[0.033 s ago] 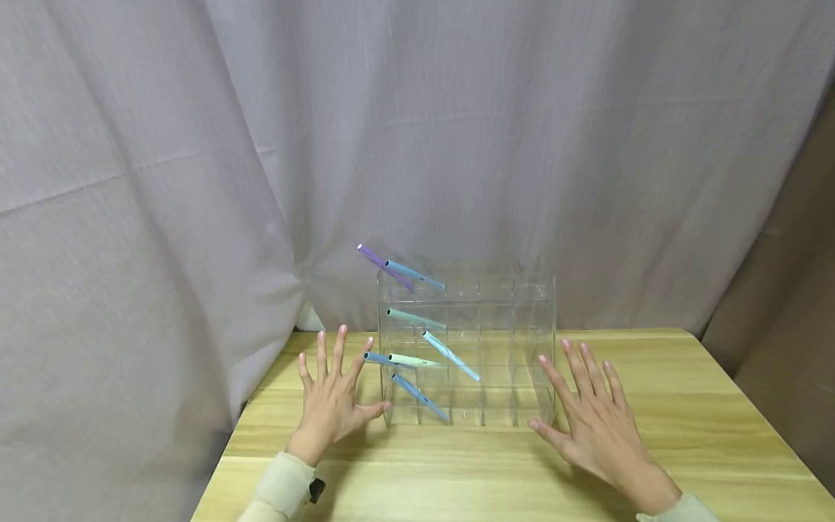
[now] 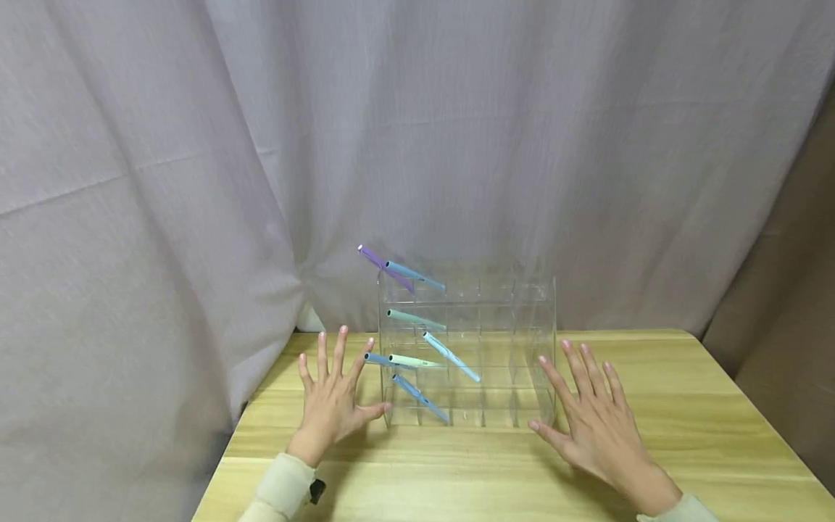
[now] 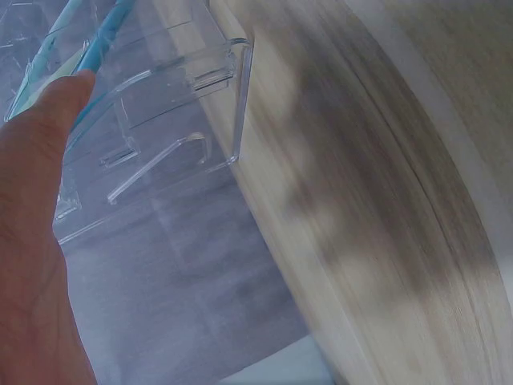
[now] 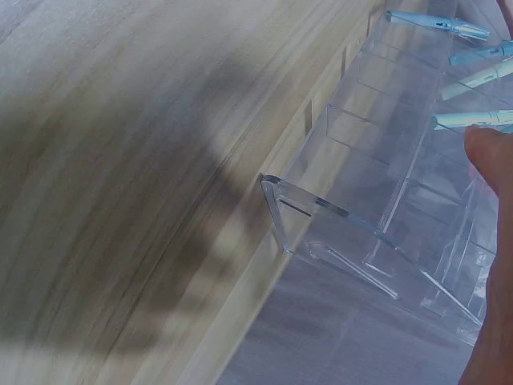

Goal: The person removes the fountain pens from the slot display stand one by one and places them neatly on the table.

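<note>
A clear acrylic rack [image 2: 497, 377] with several tiers of compartments stands on the table, holding several slanted pens on its left side. Top left are a purple pen [image 2: 372, 255] and a blue pen [image 2: 406, 272]; below come a green pen [image 2: 411, 317], a light blue pen [image 2: 446, 351], a pale green pen [image 2: 412, 361], a darker blue pen [image 2: 375, 358] and a lower blue pen [image 2: 417, 397]. Beside the rack's left side, my left hand [image 2: 331, 406] spreads its fingers, thumb by the edge. My right hand [image 2: 596, 428] is spread likewise at the right side. Whether either thumb touches cannot be told.
The rack sits on a wood-grain table [image 2: 457, 471] with a rounded far right corner. Behind it hangs a grey curtain [image 2: 457, 145], and a darker brown curtain [image 2: 776, 312] falls on the right. A small white object [image 2: 309, 319] shows behind the table's far left edge.
</note>
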A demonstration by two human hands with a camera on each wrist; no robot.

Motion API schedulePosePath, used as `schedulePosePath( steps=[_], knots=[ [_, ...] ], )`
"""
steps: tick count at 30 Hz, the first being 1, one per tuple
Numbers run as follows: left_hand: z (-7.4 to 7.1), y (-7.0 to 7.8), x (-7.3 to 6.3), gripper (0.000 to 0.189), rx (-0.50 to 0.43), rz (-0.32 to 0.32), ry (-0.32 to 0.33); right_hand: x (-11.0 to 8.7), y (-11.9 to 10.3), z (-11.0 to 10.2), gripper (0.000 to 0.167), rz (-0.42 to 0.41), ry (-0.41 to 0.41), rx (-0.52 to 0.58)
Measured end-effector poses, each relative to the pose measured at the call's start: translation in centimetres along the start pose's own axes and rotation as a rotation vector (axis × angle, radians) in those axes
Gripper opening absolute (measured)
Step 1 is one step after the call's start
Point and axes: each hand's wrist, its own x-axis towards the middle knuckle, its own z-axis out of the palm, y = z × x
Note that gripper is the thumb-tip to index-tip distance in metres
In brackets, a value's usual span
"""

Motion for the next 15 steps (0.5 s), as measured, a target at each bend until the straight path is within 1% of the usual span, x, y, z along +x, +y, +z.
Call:
schedulePosePath(
  steps=[3, 5, 11, 15],
  knots=[
    [-0.07, -0.17, 0.11, 0.123, 0.001, -0.002, 0.0, 0.23, -0.06, 0.19, 0.1, -0.003, 0.009, 0.006],
    [0.04, -0.01, 0.16, 0.125, -0.007, 0.0, 0.003, 0.12, 0.0, 0.09, 0.1, 0.0, 0.014, 0.006],
    [0.17, 0.24, -0.03, 0.122, -0.043, 0.011, 0.052, 0.09, -0.08, 0.04, 0.101, 0.008, 0.003, 0.007],
    [0.19, 0.46, -0.3, 0.12, -0.046, 0.003, 0.056, 0.27, -0.23, 0.01, 0.1, 0.002, 0.011, 0.009]
  ],
)
